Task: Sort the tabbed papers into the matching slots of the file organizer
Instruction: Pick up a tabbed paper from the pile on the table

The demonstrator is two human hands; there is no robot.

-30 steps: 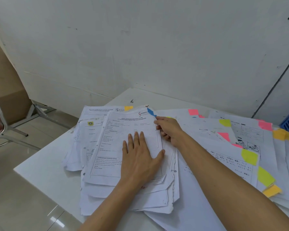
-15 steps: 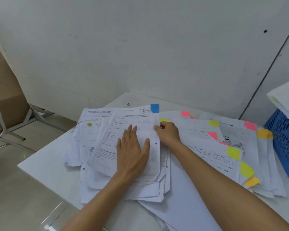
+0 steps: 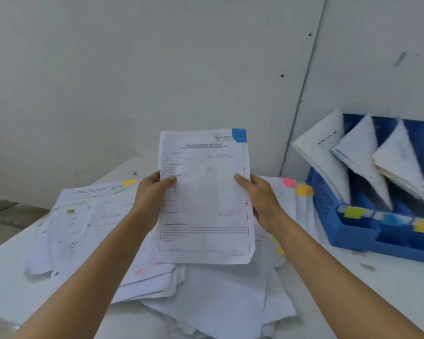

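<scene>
Printed sheet (image 3: 206, 204) with blue tab (image 3: 239, 135) at top right, long axis upright, raised above paper pile (image 3: 88, 231), left hand (image 3: 150, 196) and right hand (image 3: 260, 199) pinching its side edges, blue organizer (image 3: 357, 231) at right

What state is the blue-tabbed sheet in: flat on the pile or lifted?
Lifted. The left hand and right hand grip the blue-tabbed sheet by its side edges, holding it roughly upright above the pile of papers.

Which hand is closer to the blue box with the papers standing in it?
Right. The right hand grips the right edge of the blue-tabbed sheet, on the side toward the blue organizer. The left hand grips its left edge, farther away.
</scene>
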